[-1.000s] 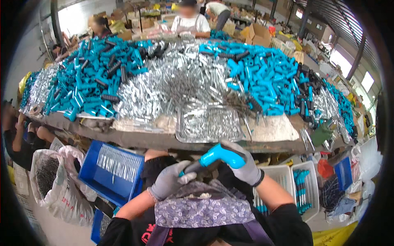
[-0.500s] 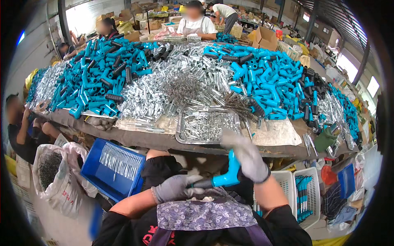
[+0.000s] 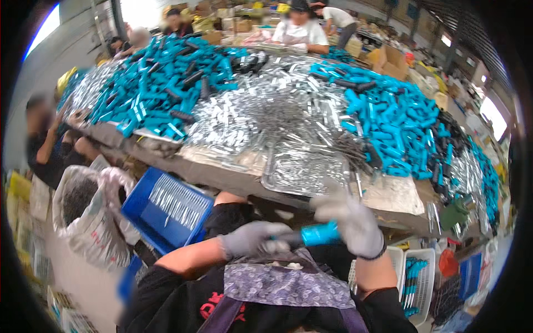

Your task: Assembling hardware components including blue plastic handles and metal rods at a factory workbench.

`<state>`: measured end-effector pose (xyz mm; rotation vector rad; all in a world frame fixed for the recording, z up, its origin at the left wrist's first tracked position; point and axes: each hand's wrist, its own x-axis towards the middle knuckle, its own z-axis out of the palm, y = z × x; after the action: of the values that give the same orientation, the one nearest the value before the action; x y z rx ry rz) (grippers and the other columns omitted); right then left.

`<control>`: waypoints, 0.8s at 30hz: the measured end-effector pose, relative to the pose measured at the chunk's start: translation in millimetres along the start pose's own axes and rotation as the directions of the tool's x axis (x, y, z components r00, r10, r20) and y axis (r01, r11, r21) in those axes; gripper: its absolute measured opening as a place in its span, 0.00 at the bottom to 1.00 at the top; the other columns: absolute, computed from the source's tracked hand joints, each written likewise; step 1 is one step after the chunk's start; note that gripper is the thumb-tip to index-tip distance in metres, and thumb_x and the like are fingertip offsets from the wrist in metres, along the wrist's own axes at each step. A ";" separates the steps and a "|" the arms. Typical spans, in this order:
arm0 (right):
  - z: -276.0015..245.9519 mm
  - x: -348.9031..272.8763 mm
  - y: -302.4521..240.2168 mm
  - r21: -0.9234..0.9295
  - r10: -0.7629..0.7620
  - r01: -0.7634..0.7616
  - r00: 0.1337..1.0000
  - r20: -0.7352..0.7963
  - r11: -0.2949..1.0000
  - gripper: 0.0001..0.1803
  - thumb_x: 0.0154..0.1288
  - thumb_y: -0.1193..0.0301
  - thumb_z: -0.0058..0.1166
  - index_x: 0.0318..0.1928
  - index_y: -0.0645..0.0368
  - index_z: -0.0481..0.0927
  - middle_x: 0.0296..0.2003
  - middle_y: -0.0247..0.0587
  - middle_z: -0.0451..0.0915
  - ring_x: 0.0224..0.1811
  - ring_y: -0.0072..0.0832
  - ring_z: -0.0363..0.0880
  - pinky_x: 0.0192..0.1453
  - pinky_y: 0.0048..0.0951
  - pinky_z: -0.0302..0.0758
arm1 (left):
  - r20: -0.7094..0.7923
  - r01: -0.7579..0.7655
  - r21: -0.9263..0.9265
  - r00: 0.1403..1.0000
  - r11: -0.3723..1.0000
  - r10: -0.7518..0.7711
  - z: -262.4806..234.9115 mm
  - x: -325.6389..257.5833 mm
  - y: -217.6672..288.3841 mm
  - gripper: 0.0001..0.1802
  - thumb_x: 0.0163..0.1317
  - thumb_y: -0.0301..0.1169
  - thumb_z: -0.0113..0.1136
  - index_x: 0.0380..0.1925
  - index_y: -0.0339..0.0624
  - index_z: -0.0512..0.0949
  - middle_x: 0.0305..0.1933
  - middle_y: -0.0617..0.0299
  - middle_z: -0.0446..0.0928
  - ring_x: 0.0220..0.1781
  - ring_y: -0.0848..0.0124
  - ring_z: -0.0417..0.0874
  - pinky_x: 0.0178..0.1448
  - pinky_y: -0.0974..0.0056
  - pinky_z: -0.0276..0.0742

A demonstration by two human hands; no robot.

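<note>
Both my hands wear pale grey gloves. Close to my lap, my left hand (image 3: 255, 240) is closed around the black end of a teal plastic tool handle (image 3: 320, 233), which points to the right. My right hand (image 3: 352, 225) is over the handle's right end and partly hides it. Motion smears the right fingers, so their grip does not show. Just beyond, on the table edge, lies a metal tray (image 3: 305, 173) of small silvery parts.
The table carries heaps of teal handles (image 3: 161, 83), silvery metal tubes (image 3: 222, 119) and dark springs (image 3: 277, 114). A blue crate (image 3: 139, 213) with metal rods and a white sack (image 3: 91, 236) stand left. A white basket (image 3: 425, 302) holds finished-looking teal pieces at right. Co-workers (image 3: 300, 36) sit around.
The view has swung, shifting the table and crates to the right. The teal handle's angled part, raised earlier, now shows only as a short level piece, with the right hand over its end.
</note>
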<state>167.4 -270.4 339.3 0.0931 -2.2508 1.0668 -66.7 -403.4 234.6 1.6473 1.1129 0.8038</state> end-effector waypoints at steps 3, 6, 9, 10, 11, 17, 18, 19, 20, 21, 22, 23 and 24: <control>-18.5 4.2 26.6 -0.025 0.321 -0.337 0.914 -0.250 0.941 0.22 0.78 0.62 0.40 0.60 0.64 0.77 0.61 0.54 0.77 0.70 0.47 0.69 0.77 0.45 0.56 | 0.008 -0.016 0.020 1.000 1.000 0.016 -10.3 -7.2 14.2 0.23 0.70 0.42 0.62 0.57 0.37 0.76 0.46 0.55 0.82 0.47 0.71 0.82 0.53 0.63 0.76; 9.4 -39.7 23.8 0.256 0.190 -0.106 0.924 -0.332 0.961 0.19 0.70 0.68 0.46 0.57 0.61 0.78 0.62 0.52 0.77 0.68 0.50 0.71 0.77 0.50 0.56 | -0.152 -0.048 -0.324 0.988 0.945 -0.002 -22.5 -3.4 -16.4 0.24 0.72 0.42 0.58 0.59 0.36 0.75 0.52 0.61 0.81 0.52 0.73 0.80 0.57 0.64 0.75; 1.0 14.4 -10.9 -0.074 0.010 -0.009 1.000 0.014 0.997 0.18 0.71 0.64 0.46 0.47 0.63 0.83 0.54 0.55 0.82 0.66 0.47 0.74 0.72 0.47 0.65 | 0.083 -0.010 0.107 0.997 0.994 0.001 8.2 3.7 -12.0 0.22 0.73 0.40 0.58 0.59 0.39 0.75 0.47 0.60 0.81 0.49 0.71 0.81 0.52 0.63 0.76; 4.5 13.0 -1.5 0.008 0.254 -0.257 0.950 -0.180 0.966 0.20 0.73 0.64 0.45 0.53 0.66 0.80 0.56 0.54 0.81 0.64 0.45 0.76 0.72 0.43 0.66 | 0.158 0.087 0.032 0.983 0.996 -0.091 14.8 4.7 -3.7 0.23 0.71 0.39 0.60 0.59 0.37 0.74 0.45 0.58 0.81 0.47 0.69 0.81 0.51 0.62 0.76; 0.1 13.7 16.9 0.168 0.385 -0.353 0.895 -0.226 0.920 0.21 0.74 0.64 0.45 0.56 0.68 0.78 0.56 0.54 0.80 0.64 0.44 0.77 0.71 0.41 0.67 | 0.074 0.010 -0.001 0.997 1.000 -0.010 17.2 2.4 -5.5 0.24 0.71 0.43 0.60 0.59 0.37 0.75 0.40 0.57 0.80 0.44 0.69 0.82 0.48 0.61 0.77; 17.3 -26.5 11.8 0.461 0.125 0.073 0.915 -0.384 0.884 0.18 0.56 0.67 0.66 0.45 0.61 0.80 0.50 0.56 0.82 0.60 0.50 0.78 0.73 0.59 0.61 | -0.073 -0.055 -0.580 0.997 0.813 0.015 -1.5 5.6 -24.7 0.22 0.75 0.44 0.52 0.59 0.41 0.74 0.36 0.70 0.76 0.36 0.81 0.74 0.40 0.71 0.72; 14.0 -32.8 28.6 0.370 -0.068 0.177 0.954 -0.291 0.912 0.19 0.44 0.70 0.66 0.40 0.61 0.81 0.45 0.55 0.84 0.55 0.51 0.80 0.74 0.58 0.60 | -0.003 -0.025 -0.632 1.000 0.775 0.030 8.4 8.6 -34.2 0.22 0.76 0.46 0.51 0.58 0.41 0.74 0.35 0.70 0.75 0.35 0.81 0.74 0.40 0.71 0.73; 8.3 -8.8 27.7 0.380 -0.202 0.247 0.967 -0.153 0.892 0.19 0.39 0.73 0.62 0.38 0.61 0.81 0.42 0.52 0.85 0.53 0.53 0.82 0.72 0.57 0.61 | 0.038 -0.001 -0.622 0.999 0.783 0.031 19.4 9.7 -40.8 0.23 0.76 0.49 0.50 0.56 0.41 0.74 0.36 0.70 0.74 0.35 0.82 0.74 0.39 0.71 0.73; 7.5 -1.9 22.6 0.389 0.008 0.002 1.000 -0.024 0.921 0.23 0.40 0.70 0.64 0.43 0.62 0.83 0.42 0.49 0.86 0.52 0.48 0.84 0.70 0.52 0.67 | 0.070 0.059 -0.626 0.997 0.777 -0.019 30.2 6.8 -38.5 0.23 0.75 0.48 0.51 0.56 0.41 0.74 0.37 0.70 0.74 0.37 0.82 0.74 0.41 0.70 0.75; 14.7 8.0 11.8 0.361 0.269 -0.233 0.962 -0.052 0.903 0.31 0.44 0.71 0.64 0.54 0.64 0.81 0.43 0.46 0.86 0.53 0.39 0.84 0.64 0.42 0.74 | 0.161 0.178 -0.587 0.982 0.789 -0.102 33.8 5.5 -34.6 0.24 0.75 0.48 0.53 0.58 0.40 0.74 0.42 0.70 0.75 0.41 0.82 0.75 0.45 0.70 0.76; 23.3 21.1 16.9 0.405 0.350 -0.308 0.936 -0.031 0.861 0.35 0.48 0.72 0.62 0.62 0.66 0.76 0.45 0.44 0.85 0.51 0.32 0.84 0.58 0.33 0.78 | 0.260 0.295 -0.527 0.949 0.797 -0.179 36.7 4.4 -34.1 0.26 0.74 0.48 0.54 0.60 0.39 0.73 0.46 0.69 0.76 0.45 0.81 0.76 0.48 0.71 0.77; 16.7 24.0 27.0 0.338 0.425 -0.414 0.904 0.043 0.845 0.32 0.58 0.71 0.61 0.65 0.66 0.72 0.45 0.43 0.84 0.48 0.30 0.83 0.55 0.32 0.78 | 0.213 0.242 -0.555 0.966 0.796 -0.145 41.9 -0.6 -41.0 0.25 0.74 0.46 0.56 0.61 0.39 0.73 0.44 0.69 0.76 0.44 0.83 0.74 0.49 0.70 0.76; 20.3 15.3 41.2 0.539 0.507 -0.479 0.855 0.110 0.692 0.37 0.62 0.59 0.65 0.66 0.66 0.70 0.43 0.43 0.84 0.46 0.30 0.83 0.54 0.31 0.78 | 0.165 0.184 -0.576 0.980 0.796 -0.108 41.6 -3.7 -47.9 0.25 0.73 0.43 0.57 0.62 0.39 0.72 0.42 0.70 0.75 0.42 0.85 0.73 0.49 0.70 0.76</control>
<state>131.6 -254.4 310.8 -0.3229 -1.8863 1.9745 -45.8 -415.1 175.8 1.0521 0.7786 0.8281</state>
